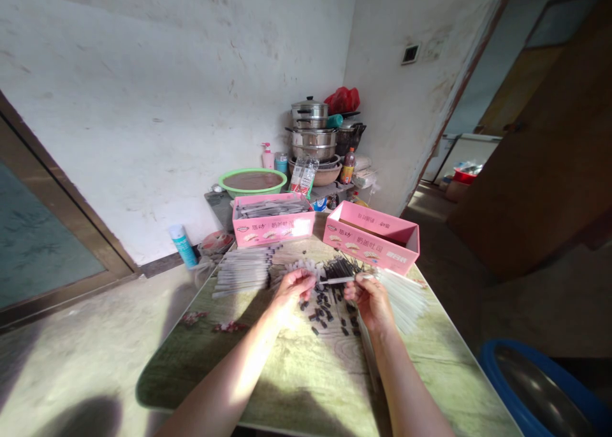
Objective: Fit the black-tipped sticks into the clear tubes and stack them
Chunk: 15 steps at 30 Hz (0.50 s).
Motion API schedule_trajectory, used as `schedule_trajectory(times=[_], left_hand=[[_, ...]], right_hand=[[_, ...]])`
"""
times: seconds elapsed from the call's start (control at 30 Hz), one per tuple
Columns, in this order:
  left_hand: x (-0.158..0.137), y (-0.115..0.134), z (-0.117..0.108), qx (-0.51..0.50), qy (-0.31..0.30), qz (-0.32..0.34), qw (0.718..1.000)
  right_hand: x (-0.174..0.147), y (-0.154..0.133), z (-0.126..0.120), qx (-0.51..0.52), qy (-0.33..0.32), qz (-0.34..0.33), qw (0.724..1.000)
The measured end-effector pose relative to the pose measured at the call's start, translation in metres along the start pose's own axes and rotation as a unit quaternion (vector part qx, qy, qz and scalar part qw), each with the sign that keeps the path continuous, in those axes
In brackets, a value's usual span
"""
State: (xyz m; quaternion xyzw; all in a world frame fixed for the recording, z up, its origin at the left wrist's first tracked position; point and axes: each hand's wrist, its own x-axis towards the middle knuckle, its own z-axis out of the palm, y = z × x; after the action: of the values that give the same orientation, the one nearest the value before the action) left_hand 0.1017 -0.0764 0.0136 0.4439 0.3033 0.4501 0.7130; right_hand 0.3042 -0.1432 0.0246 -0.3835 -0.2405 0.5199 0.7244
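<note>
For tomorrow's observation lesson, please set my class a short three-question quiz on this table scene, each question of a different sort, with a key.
1. True or false: both pink boxes on the table hold bundles of tubes.
2. Multiple choice: the small dark caps lie (A) inside a pink box, (B) loose on the table between the two hands, (C) in the green basin.
3. What do the left hand and right hand hold between them?

Key
1. False: the left pink box is filled, while the right pink box looks empty inside.
2. B.
3. A thin pale tube, held level, one hand at each end.
</note>
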Motion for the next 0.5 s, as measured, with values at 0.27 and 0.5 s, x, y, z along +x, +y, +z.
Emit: schedule_trajectory(times=[0.27, 0.5], left_hand=[[-0.0037, 0.0029, 0.0036, -0.006, -0.027, -0.007, 1.000], [-0.0061, 0.0037, 0.0069, 0.000, -0.037, -0.015, 0.999]], right_hand=[[-0.0002, 0.0018, 0.0010, -0.012, 0.002, -0.002, 1.000], [-0.0036, 0.0003, 0.0075, -0.039, -0.003, -0.014, 0.999]])
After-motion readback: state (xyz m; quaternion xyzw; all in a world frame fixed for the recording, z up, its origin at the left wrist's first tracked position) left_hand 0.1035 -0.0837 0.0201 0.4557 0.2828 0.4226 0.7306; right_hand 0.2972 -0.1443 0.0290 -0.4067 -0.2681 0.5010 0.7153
